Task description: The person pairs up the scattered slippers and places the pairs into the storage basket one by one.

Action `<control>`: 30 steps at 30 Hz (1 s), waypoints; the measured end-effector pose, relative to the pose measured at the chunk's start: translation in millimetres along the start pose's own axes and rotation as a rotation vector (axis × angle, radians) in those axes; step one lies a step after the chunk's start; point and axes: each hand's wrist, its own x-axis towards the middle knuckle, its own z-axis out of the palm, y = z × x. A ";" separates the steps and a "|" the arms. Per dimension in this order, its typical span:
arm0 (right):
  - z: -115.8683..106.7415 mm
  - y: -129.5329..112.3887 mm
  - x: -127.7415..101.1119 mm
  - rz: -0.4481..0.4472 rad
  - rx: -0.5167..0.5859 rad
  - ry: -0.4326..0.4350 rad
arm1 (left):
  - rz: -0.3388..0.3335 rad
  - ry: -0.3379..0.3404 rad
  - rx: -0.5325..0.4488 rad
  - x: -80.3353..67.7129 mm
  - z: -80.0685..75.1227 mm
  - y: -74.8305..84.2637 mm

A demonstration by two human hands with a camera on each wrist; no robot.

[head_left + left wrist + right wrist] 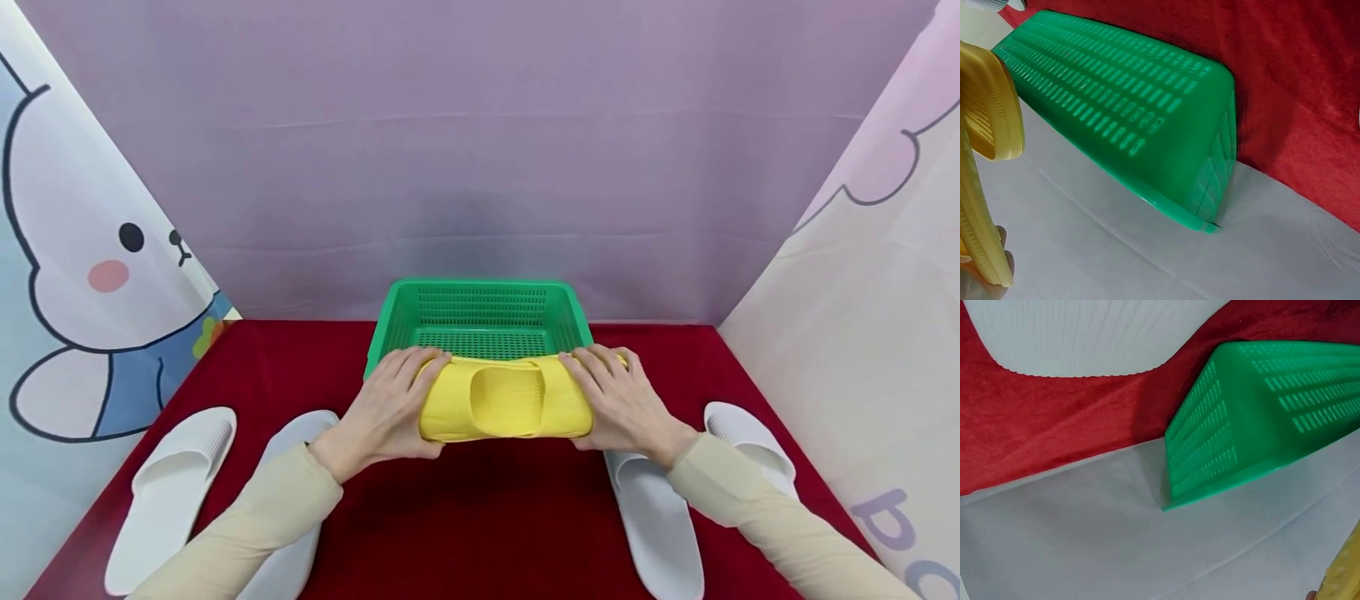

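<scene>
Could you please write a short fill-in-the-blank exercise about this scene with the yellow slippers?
1. Both hands, the left hand and the right hand, hold the ____ slippers.
2. Behind the slippers stands a ____ basket.
3. The cloth on the table is ____.
4. The slippers lying on the cloth, such as one at the far left, are ____.

Missing words: yellow; green; red; white

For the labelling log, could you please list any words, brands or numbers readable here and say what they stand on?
Right curtain: large purple letters at the lower edge, cut off by the frame, not readable as a word.
Yellow slippers, green basket, white slippers: no text to be seen.
</scene>
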 end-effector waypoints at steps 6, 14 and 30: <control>-0.6 -0.2 0.9 -0.005 0.012 0.047 | 0.003 0.019 -0.046 2.7 -0.8 1.2; -1.1 -5.5 3.8 -0.020 0.038 0.031 | 0.002 0.008 -0.082 3.2 0.7 3.3; 2.7 -9.6 5.1 -0.026 0.031 0.034 | 0.008 0.056 -0.089 2.3 5.6 5.8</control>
